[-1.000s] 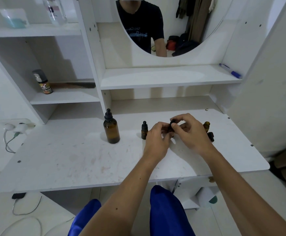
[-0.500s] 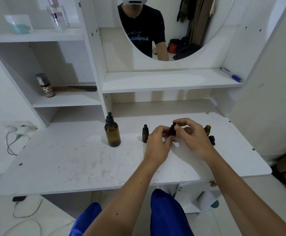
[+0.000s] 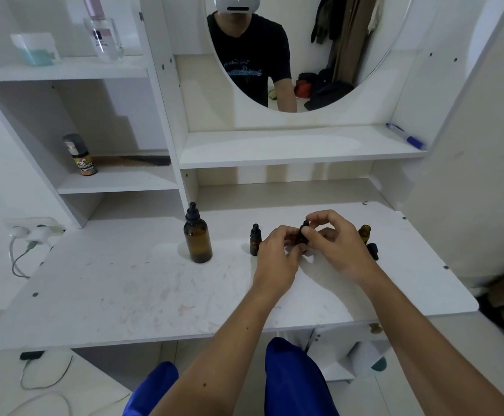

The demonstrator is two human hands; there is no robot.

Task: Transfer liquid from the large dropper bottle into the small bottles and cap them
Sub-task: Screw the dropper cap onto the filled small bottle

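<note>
Risk: cap goes on cross-threaded or the small bottle point(image 3: 302, 239) tips in my grip and spills, since it's held mid-desk point(image 3: 124, 289), barely above the top. My left hand point(image 3: 276, 253) is curled round its body; my right hand point(image 3: 339, 246) pinches the dropper cap point(image 3: 305, 225) from above. Capped small one point(image 3: 255, 243) just left. Loose cap point(image 3: 373, 250) and open bottle point(image 3: 364, 233) toward the right edge. Big bottle point(image 3: 197, 238) capped, further left.

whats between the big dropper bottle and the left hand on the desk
In the head view, one small capped bottle stands between the big dropper bottle and the left hand, close beside the hand. The rest of that stretch is bare desk.
</note>
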